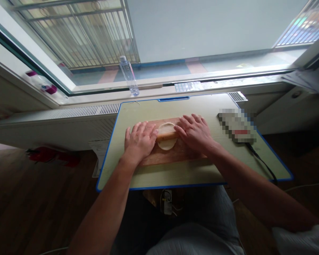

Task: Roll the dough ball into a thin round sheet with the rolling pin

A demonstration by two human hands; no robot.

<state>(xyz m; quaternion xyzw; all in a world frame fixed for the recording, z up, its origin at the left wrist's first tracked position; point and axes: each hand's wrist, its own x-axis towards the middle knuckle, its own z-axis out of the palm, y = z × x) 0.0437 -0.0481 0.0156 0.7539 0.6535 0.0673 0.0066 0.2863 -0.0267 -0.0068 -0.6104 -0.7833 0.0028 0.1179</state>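
left hand [139, 140] — flat, palm down | right hand [195, 132] — flat, fingers spread | forearms extended

Lit softly by daylight from the window [202, 28]; table [175, 173] bright, floor [29, 198] left dim. Bent by wide-angle distortion at the edges. Blurred in one pixelated patch [238, 125].

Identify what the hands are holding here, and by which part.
Nothing is gripped: left hand and right hand press flat on the ends of a rolling pin lying across the dough.
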